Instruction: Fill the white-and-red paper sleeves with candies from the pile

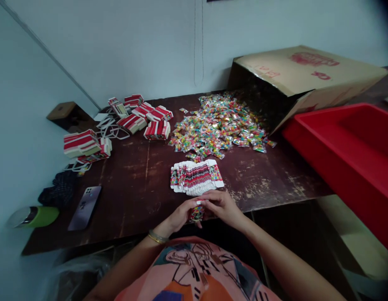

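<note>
Head view: your left hand (179, 215) grips the small carton (196, 213) from one side, and your right hand (223, 207) is closed on it from the other, fingers bent over its top. It sits between your hands at the near edge of the table (134, 175); your fingers cover its sides, so whether it contains anything you cannot tell. Just beyond lies a row of flattened cartons (198, 177), overlapping like shingles, thin glossy card with white flaps. The cardboard box (309, 67) behind is dark inside, its red print hard to read, and the smooth red plastic tray (338, 163) is cut off by the right edge. Between box and row spreads a heap of candy packets (219, 125), crinkly, clear film over small coloured pieces. The tabletop is dark brown, scuffed pale near your right arm.
</note>
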Available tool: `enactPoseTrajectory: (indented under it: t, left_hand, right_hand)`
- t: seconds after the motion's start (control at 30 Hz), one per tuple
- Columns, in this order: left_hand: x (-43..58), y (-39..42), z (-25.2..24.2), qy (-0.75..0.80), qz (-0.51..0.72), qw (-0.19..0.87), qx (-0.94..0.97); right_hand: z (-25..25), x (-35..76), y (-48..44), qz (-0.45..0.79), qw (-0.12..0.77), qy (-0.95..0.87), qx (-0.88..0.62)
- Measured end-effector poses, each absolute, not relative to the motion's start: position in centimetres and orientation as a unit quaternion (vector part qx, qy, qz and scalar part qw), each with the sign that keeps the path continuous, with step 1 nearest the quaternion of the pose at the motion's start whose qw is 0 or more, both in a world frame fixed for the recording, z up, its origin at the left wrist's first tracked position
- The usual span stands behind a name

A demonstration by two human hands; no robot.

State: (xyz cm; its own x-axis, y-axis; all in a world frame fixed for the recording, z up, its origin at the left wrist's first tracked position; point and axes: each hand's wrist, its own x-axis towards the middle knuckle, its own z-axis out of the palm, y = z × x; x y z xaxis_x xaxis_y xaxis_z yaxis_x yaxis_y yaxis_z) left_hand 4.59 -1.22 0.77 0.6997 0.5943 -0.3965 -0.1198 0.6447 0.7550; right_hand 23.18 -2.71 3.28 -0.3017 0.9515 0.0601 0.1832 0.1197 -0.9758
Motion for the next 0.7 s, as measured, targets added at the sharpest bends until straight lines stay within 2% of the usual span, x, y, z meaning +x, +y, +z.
enactPoseTrajectory:
  t: [0.1,0.27,0.37,0.5,0.57,0.7]
  left_hand:
    - [4.1,-1.3,0.8,0.314,0.214,0.845,0.376]
    - [3.9,-1.9,0.7,0.36,0.184,0.852,0.333]
    - [4.6,-2.3,0.9,0.333,0.161,0.869,0.328]
    - [4.8,-1.8,1.2,0.357,0.138,0.827,0.412]
    - [4.5,-1.3,0.9,0.388,0.134,0.809,0.42]
    - [4.6,-0.8,-0.1,0.426,0.167,0.804,0.378]
  right_hand:
    - [2.6,23.0,-2.6,0.496,0.398,-0.624,-0.454]
    - [1.5,22.6,-3.7,0.437,0.385,-0.702,-0.41]
    - [1.9,24.6,-4.6,0.465,0.374,-0.673,-0.436]
    - [3.7,30.6,-5.3,0.493,0.276,-0.665,-0.489]
    - [3.7,32.9,-4.8,0.446,0.227,-0.692,-0.521]
    - [0.4,32.7,-1.0,0.262,0.203,-0.761,-0.558]
